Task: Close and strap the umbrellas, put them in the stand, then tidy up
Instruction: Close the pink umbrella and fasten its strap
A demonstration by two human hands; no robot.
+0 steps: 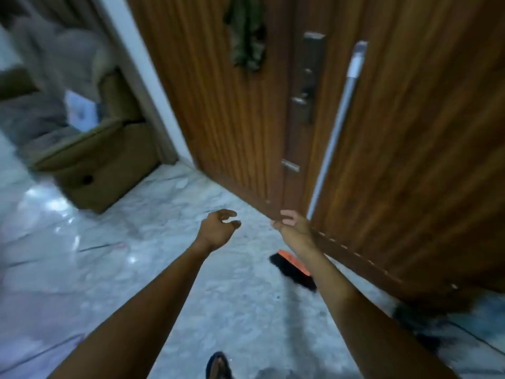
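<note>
A broom leans against the wooden door, its long silver handle (337, 124) running up the panel and its orange and black brush head (293, 270) resting on the marble floor. My right hand (293, 224) is stretched out just below the handle's lower end, fingers curled and loosely apart, with nothing in it. My left hand (218, 228) hovers over the floor a little to the left, fingers bent and apart, holding nothing. No umbrella or stand is in view. The picture is blurred by motion.
The wooden door (410, 132) with a metal lock plate (307, 86) fills the right side. A green garland (246, 36) hangs on it. An olive sofa (95, 160) stands at the left. My sandalled foot (218, 366) shows at the bottom edge.
</note>
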